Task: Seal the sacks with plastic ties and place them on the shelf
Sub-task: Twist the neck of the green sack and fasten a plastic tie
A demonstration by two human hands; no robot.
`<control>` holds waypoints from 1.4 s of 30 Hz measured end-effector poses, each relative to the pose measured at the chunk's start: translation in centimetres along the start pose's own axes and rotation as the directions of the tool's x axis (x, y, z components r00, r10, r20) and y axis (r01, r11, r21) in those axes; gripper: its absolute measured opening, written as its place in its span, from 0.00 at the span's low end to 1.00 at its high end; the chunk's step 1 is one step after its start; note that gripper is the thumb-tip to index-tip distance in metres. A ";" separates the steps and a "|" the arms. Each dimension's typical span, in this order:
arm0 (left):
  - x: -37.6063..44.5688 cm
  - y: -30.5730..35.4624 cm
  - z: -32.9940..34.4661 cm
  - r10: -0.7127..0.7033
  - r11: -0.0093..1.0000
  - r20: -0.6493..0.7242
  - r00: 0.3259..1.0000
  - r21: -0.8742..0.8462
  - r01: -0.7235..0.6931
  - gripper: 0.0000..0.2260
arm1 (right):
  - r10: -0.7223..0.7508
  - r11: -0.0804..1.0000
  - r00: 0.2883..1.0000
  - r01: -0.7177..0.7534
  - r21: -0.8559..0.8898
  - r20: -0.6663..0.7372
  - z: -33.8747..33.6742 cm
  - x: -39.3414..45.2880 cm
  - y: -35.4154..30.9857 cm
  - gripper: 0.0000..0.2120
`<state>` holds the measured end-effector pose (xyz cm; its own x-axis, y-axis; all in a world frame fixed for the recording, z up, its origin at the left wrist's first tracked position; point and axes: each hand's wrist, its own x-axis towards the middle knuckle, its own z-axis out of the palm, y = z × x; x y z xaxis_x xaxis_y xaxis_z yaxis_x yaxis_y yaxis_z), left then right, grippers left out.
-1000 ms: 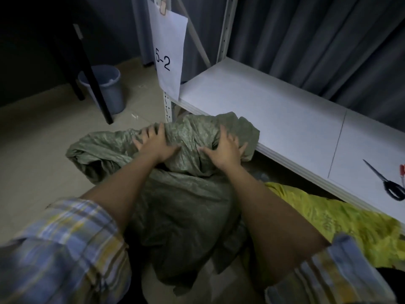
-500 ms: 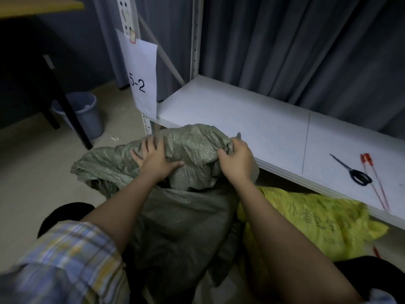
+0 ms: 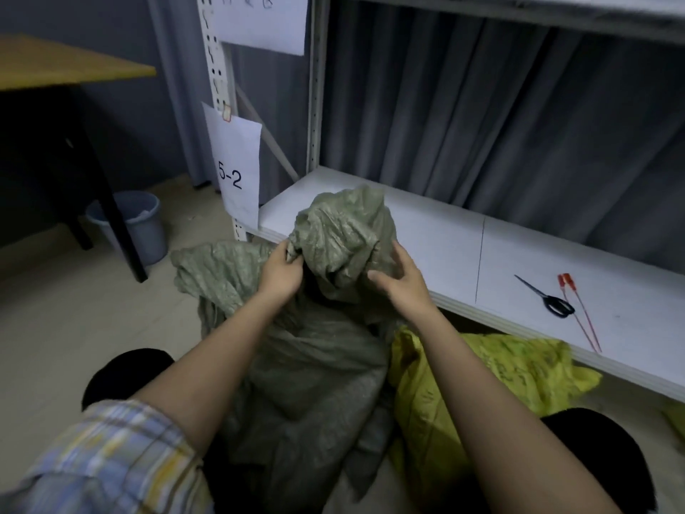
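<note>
Right now the left hand [image 3: 280,274] pinches the green sack [image 3: 318,339] top, and the right hand [image 3: 402,281] cups it, fingers open. It sits on the floor by the white shelf [image 3: 444,246]. It looks soft and floppy, so grab the bunched neck. Red ties [image 3: 580,315] and scissors [image 3: 546,296] leave the shelf's left part free.

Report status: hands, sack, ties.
Left hand pinching green sack mouth; right hand cupped open against it. Sack untied, on floor. Red ties beside scissors on shelf, untouched.
</note>
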<state>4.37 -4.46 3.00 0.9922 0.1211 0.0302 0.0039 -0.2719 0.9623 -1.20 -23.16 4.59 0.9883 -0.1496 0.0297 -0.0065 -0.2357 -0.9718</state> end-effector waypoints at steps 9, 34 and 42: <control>-1.4 1.1 0.3 -0.035 0.999 -0.013 0.999 -0.006 0.035 0.15 | 0.370 0.884 0.927 -0.369 0.288 0.052 0.0 0.7 3.4 0.52; 2.4 -6.7 -7.9 -0.332 0.882 -0.364 0.870 0.208 0.423 0.51 | 0.243 0.960 0.953 -0.210 0.187 -0.180 7.4 7.6 5.6 0.19; 3.2 -8.8 -6.3 -0.590 0.704 0.053 0.806 -0.455 0.545 0.27 | 0.235 0.936 0.957 -0.175 0.306 -0.170 6.3 7.0 5.5 0.22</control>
<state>6.75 4.31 -3.63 0.8038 0.2077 -0.5575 0.4867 0.3092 0.8170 6.64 -19.48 -2.04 0.9185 -0.3615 -0.1601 -0.1328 0.0993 -0.9862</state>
